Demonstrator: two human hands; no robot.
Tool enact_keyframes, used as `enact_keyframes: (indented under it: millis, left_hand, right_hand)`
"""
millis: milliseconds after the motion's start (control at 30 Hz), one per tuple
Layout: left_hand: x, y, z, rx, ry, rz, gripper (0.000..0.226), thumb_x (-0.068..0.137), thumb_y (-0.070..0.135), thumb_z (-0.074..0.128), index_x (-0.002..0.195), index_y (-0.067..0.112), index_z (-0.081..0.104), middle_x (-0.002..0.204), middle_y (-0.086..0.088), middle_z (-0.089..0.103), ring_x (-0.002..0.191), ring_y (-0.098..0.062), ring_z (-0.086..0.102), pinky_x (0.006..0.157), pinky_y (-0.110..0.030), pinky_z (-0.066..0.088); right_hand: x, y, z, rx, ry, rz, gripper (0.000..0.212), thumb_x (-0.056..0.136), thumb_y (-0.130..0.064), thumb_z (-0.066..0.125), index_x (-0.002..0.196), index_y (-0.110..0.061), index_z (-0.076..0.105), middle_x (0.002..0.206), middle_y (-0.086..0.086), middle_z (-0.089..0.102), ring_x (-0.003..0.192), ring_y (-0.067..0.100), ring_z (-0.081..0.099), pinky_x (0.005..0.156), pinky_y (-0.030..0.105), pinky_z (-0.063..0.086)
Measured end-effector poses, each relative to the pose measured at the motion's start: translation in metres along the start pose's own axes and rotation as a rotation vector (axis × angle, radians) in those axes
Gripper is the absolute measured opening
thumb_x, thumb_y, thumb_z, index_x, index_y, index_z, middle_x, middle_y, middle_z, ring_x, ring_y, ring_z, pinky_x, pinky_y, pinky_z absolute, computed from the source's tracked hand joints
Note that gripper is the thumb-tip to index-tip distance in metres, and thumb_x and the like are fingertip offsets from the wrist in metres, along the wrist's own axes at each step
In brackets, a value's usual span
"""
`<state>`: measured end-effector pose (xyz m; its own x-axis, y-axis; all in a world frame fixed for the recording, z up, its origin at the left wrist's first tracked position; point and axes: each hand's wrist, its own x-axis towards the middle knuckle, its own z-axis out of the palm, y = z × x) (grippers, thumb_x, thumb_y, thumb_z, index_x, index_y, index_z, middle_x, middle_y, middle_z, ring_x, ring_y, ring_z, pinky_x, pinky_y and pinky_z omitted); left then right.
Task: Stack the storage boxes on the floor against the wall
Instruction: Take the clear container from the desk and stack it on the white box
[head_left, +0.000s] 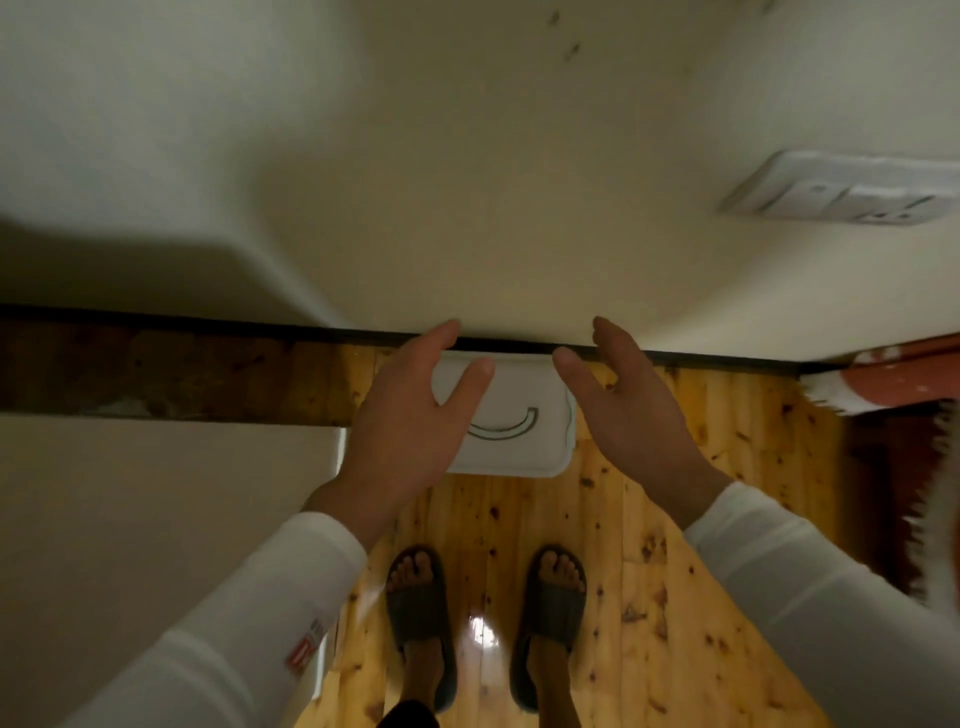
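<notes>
A white storage box (524, 415) with a curved handle mark on its lid stands on the wooden floor, pushed up to the dark skirting of the cream wall (493, 208). My left hand (410, 415) hovers over its left side, fingers spread, holding nothing. Over the box's right edge my right hand (628, 410) is open too, palm turned inward. Neither hand grips the box; whether the left one touches it I cannot tell. Part of the lid is hidden under my left hand.
A large pale surface (156, 519), perhaps furniture, fills the left side beside my left arm. A white wall socket (841, 192) sits at the upper right. A red and white fringed cloth (893, 384) lies at the right. My two sandalled feet (488, 618) stand on the floor below the box.
</notes>
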<state>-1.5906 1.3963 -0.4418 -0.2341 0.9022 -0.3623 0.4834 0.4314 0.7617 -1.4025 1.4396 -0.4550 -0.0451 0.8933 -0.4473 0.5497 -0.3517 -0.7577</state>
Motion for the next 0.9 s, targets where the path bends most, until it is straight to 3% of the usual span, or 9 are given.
enact_keyframes:
  millis: [267,367,500,900]
  left_hand:
    - [-0.055,0.067,-0.055,0.024,0.001,0.078,0.062,0.089,0.062,0.047,0.144,0.034,0.041,0.144,0.01,0.048,0.128,-0.005,0.043,0.102,-0.025,0.032]
    - [-0.076,0.086,-0.068,0.043,-0.006,0.101,0.062,0.088,0.064,0.047,0.143,0.035,0.041,0.144,0.011,0.048,0.128,-0.003,0.042,0.099,-0.023,0.031]
    - [-0.11,0.116,-0.093,0.045,0.0,0.139,0.063,0.087,0.067,0.044,0.144,0.039,0.038,0.146,0.015,0.045,0.132,-0.003,0.04,0.1,-0.024,0.031]
    - [-0.195,0.181,-0.178,0.032,0.05,0.3,0.058,0.091,0.058,0.048,0.144,0.035,0.041,0.143,0.013,0.048,0.129,-0.003,0.042,0.099,-0.024,0.032]
  right_hand:
    - [-0.066,-0.074,-0.038,0.002,0.026,-0.101,0.071,0.089,-0.058,0.05,0.149,-0.026,0.027,0.152,-0.007,0.034,0.135,0.008,0.033,0.102,0.022,0.028]
    - [-0.088,-0.097,-0.055,0.003,0.055,-0.135,0.074,0.088,-0.061,0.049,0.149,-0.027,0.027,0.151,-0.007,0.035,0.132,0.004,0.034,0.097,0.015,0.03]
    - [-0.121,-0.133,-0.08,-0.007,0.087,-0.178,0.075,0.087,-0.063,0.048,0.149,-0.027,0.027,0.153,-0.006,0.034,0.137,0.011,0.033,0.107,0.031,0.03]
    - [-0.225,-0.229,-0.111,0.017,0.172,-0.271,0.075,0.084,-0.065,0.051,0.148,-0.032,0.031,0.151,-0.009,0.037,0.136,0.009,0.034,0.1,0.025,0.027]
